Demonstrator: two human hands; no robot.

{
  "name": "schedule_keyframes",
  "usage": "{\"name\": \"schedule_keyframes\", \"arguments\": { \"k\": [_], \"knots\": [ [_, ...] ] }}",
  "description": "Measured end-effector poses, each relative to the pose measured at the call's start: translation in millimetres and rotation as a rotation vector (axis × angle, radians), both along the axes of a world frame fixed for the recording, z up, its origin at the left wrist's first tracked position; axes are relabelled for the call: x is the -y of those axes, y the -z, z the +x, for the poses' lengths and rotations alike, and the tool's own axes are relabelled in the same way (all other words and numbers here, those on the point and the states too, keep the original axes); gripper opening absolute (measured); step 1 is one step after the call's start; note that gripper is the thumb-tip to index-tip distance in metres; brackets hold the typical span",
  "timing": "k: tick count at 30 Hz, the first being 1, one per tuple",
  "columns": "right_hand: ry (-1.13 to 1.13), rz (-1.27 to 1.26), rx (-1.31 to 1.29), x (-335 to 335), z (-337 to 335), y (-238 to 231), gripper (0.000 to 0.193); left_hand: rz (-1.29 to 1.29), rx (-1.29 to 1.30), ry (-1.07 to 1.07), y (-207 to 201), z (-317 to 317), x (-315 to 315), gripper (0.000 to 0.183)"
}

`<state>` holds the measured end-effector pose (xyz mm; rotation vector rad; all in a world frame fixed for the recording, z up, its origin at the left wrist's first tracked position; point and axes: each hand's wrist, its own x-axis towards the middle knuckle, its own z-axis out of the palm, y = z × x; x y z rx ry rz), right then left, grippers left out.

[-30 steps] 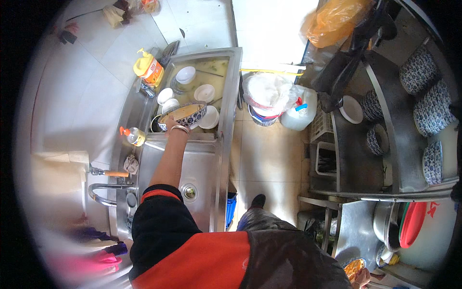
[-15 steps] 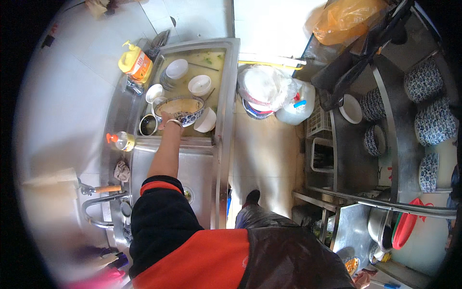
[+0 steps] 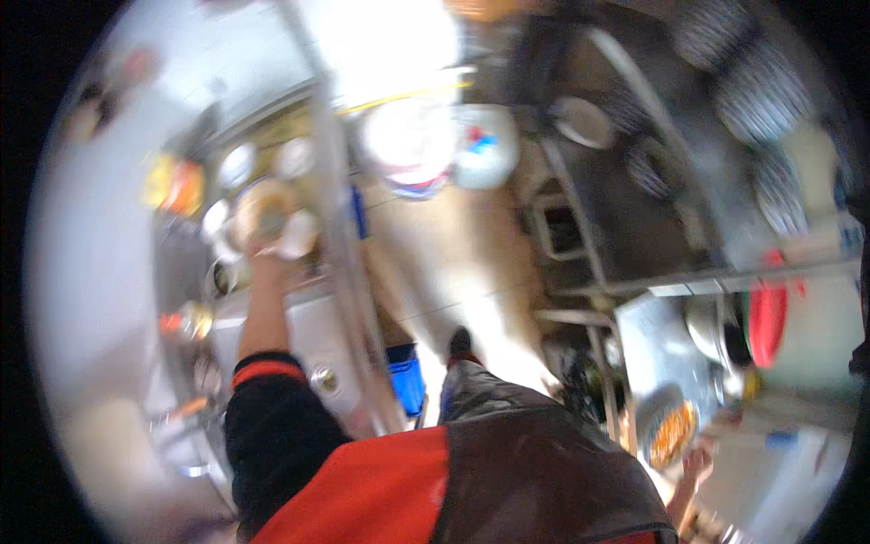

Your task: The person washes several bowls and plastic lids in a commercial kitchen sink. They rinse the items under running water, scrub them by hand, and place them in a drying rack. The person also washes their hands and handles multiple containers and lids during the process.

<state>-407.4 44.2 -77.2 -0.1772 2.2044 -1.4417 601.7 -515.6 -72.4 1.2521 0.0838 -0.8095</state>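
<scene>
My left hand (image 3: 265, 245) reaches into the far basin and grips the near rim of a large bowl (image 3: 246, 216), patterned blue and white in the earlier frame. Its inside faces up and looks yellowish. Small white bowls, one a white bowl (image 3: 237, 166) and another a white bowl (image 3: 294, 156), lie around it, and a dark-filled cup (image 3: 220, 277) stands next to my wrist. My right hand (image 3: 697, 464) shows at the lower right, beside a pan of orange food (image 3: 672, 433). Blur hides what its fingers do.
A yellow-orange pump bottle (image 3: 174, 184) and a smaller orange-topped bottle (image 3: 192, 320) line the sink's left ledge. White tubs (image 3: 410, 140) and a jug (image 3: 485, 154) stand on the floor ahead. Shelves with stacked patterned bowls (image 3: 761, 95) rise at right. A blue bin (image 3: 406, 379) is beside the sink.
The whole view has swung rightward, so the sink sits further left and is blurred. The large bowl now shows more of its inside. My right hand has come into view at lower right.
</scene>
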Motion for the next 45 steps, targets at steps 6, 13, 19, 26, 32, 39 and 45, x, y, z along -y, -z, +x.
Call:
{"name": "schedule_keyframes", "arguments": {
  "k": [6, 13, 19, 26, 32, 39, 45],
  "knots": [
    [-0.160, -0.239, 0.020, 149, 70, 52, 0.023, -0.141, 0.029, 0.397, 31, -23, 105, 0.034],
    [0.047, 0.135, -0.569, 128, 22, 23, 0.018, -0.482, -0.390, 1.750, 29, -330, 67, 0.024],
    [0.005, 0.149, -0.269, 111, 14, 40, 0.026, 0.007, 0.348, 2.081, -20, -674, -115, 0.041],
    [-0.004, 0.016, -0.173, 147, 61, 71, 0.031, -0.047, 0.929, 2.140, -28, -863, -139, 0.035],
    [0.160, -0.069, 0.081, 145, 97, 59, 0.026, -0.004, 0.646, 2.134, 4, -991, -99, 0.034],
    [0.287, -0.134, 0.163, 173, 122, 54, 0.031, 0.474, 0.065, 2.221, 79, -1098, -92, 0.056],
    [0.559, -0.061, 0.013, 213, 144, 63, 0.028, 0.311, -0.080, 2.304, 86, -1130, -90, 0.028]
  ]
}}
